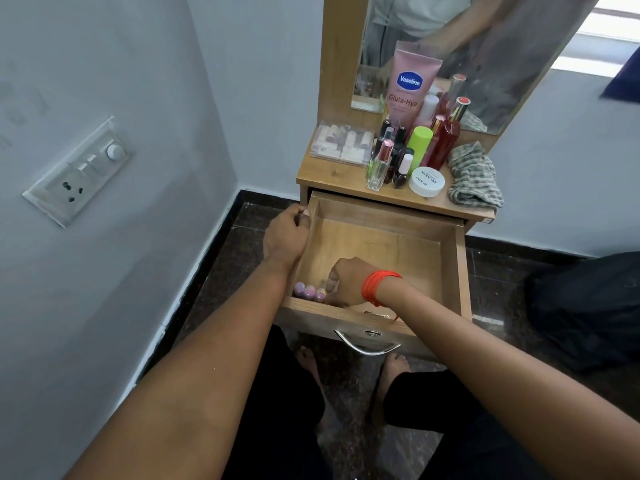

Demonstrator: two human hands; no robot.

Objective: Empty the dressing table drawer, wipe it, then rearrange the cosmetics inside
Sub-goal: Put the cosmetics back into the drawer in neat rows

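The wooden drawer (pixel 388 237) is pulled out, its floor mostly bare. In its near left corner stand three small bottles with pale purple caps (pixel 309 292). My right hand (pixel 348 282), with a red thread band at the wrist, reaches down into that corner, fingers curled beside the bottles; what it holds is hidden. My left hand (pixel 285 235) grips the drawer's left wall near the back. On the table top stand a pink Vaseline tube (pixel 410 88), nail polish bottles (pixel 398 161), a green-capped bottle (pixel 419 142), a red bottle (pixel 446 140) and a white jar (pixel 426 181).
A crumpled checked cloth (pixel 474 174) lies at the table's right end. A clear box of lipsticks (pixel 343 143) sits at the left. The mirror (pixel 485 46) rises behind. A wall socket panel (pixel 78 171) is on the left wall. A dark bag (pixel 588 306) lies on the floor at right.
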